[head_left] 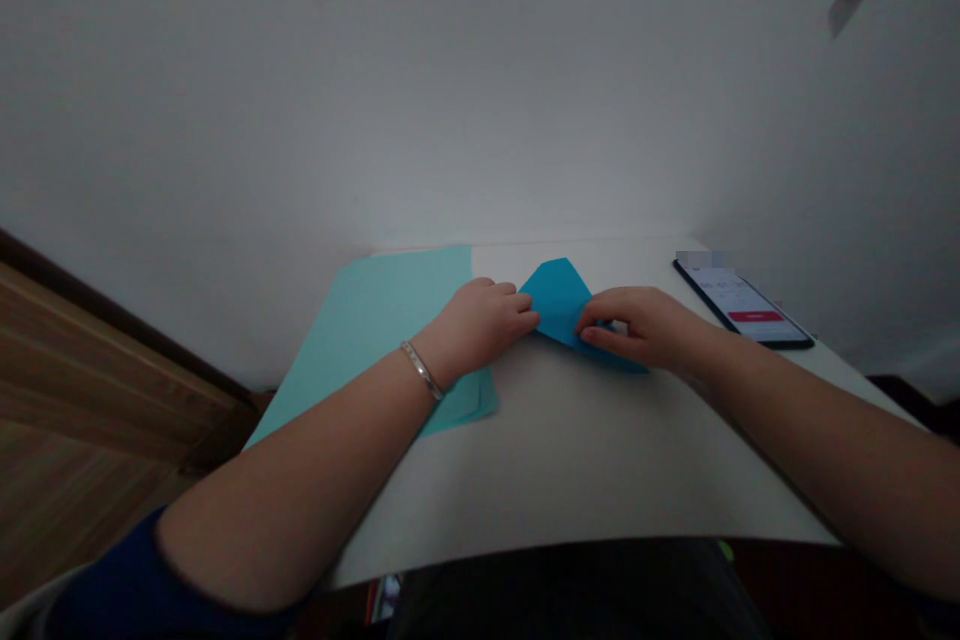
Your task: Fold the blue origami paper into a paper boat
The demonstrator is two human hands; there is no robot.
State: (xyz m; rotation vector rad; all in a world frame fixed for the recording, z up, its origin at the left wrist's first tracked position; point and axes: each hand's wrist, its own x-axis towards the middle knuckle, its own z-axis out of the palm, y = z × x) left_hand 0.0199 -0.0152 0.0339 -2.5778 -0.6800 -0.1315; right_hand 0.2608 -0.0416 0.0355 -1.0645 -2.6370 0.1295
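Observation:
A folded sheet of blue paper (559,295) lies on the white table, with angled edges at its far end and a flap reaching toward the near right. At its left edge, my left hand (491,320) grips the paper with curled fingers; a silver bracelet circles that wrist. My right hand (634,322) pinches the right part of the same paper between thumb and fingers. Part of the flap is hidden beneath the right hand.
Light teal sheets (375,310) lie on the left of the table, partly under my left forearm. A phone (746,305) with a lit screen rests at the right edge. The white table (585,470) stands against a grey wall. Wooden furniture (97,400) is at the left.

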